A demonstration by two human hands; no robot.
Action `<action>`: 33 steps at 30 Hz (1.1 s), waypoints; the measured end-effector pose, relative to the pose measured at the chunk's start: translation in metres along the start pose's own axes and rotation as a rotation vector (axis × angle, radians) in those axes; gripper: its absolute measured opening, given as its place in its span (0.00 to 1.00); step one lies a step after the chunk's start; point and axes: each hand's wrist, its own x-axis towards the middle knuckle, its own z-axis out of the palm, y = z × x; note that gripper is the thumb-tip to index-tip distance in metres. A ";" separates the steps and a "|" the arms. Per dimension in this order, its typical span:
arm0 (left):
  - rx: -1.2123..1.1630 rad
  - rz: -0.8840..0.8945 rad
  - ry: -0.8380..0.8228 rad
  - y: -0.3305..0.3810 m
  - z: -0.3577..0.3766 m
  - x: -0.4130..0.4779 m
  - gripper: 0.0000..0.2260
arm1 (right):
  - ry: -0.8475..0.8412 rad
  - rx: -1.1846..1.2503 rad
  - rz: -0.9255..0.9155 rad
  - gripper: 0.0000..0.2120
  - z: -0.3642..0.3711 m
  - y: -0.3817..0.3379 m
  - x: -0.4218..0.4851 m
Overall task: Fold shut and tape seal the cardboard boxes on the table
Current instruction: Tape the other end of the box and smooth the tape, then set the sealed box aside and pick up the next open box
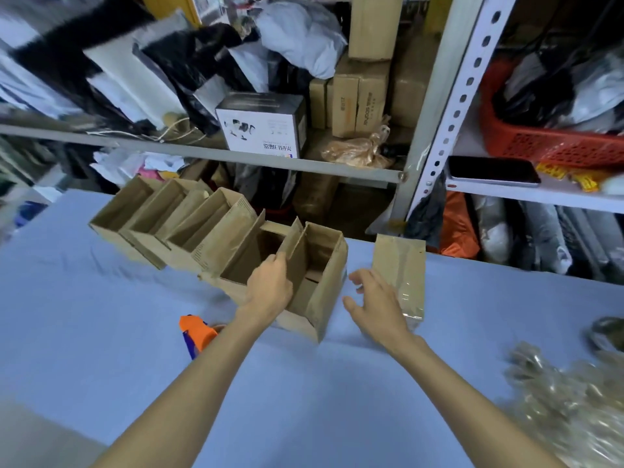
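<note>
Several open cardboard boxes (189, 228) stand in a slanted row on the blue table (101, 332). My left hand (270, 287) grips the upright flap of the nearest open box (324, 285), thumb and fingers pinched on the flap's edge. A closed, tape-sealed box (400, 265) stands upright to the right of it. My right hand (374, 302) hovers just in front of that sealed box with its fingers spread, holding nothing. An orange and blue tape dispenser (196, 334) lies on the table, partly hidden behind my left forearm.
A heap of crumpled clear tape or film (567, 400) lies at the right front of the table. Behind the table stands a metal shelf rack (435, 130) stuffed with cartons, bags and a red basket (553, 143). A phone (493, 170) lies on a shelf.
</note>
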 end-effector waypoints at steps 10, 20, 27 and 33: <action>-0.012 0.198 -0.191 -0.025 0.003 0.018 0.16 | 0.048 0.092 0.495 0.34 0.072 -0.074 0.012; -0.438 0.218 -0.244 -0.045 -0.061 0.004 0.20 | 0.495 0.012 0.462 0.34 0.054 -0.164 -0.042; -0.534 0.129 -0.295 -0.070 -0.096 -0.029 0.15 | 0.412 -0.115 0.502 0.32 0.025 -0.209 -0.072; -0.570 0.082 -0.211 -0.101 -0.116 -0.060 0.14 | 0.323 -0.108 0.387 0.34 0.023 -0.230 -0.086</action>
